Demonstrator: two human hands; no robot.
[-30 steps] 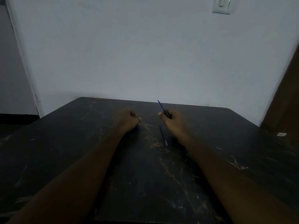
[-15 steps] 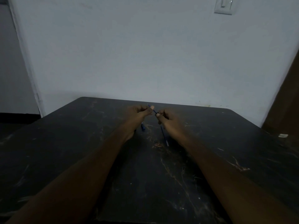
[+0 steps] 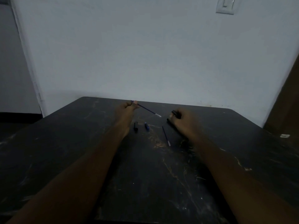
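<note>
Left hand [image 3: 127, 109] pinches blue refill [image 3: 148, 110] by rear end, above bench [image 3: 145, 183]; right hand [image 3: 184, 122] wraps black barrel [image 3: 174, 114]. Refill light, thin, likely whippy: shift your pinch nearer white tip. Black cap [image 3: 135, 126], blue cap [image 3: 146, 126], second refill [image 3: 166, 136] lie between.

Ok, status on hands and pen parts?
Left hand pinches blue refill. Right hand grips black barrel. Black cap, blue cap, second refill lie on table between.

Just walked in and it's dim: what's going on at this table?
A person has pens in pieces. The left hand pinches a blue ink refill, pale tip toward the right hand, which grips a black pen barrel. On the dark table between them lie a short black piece, a small blue piece and a second thin refill.
</note>
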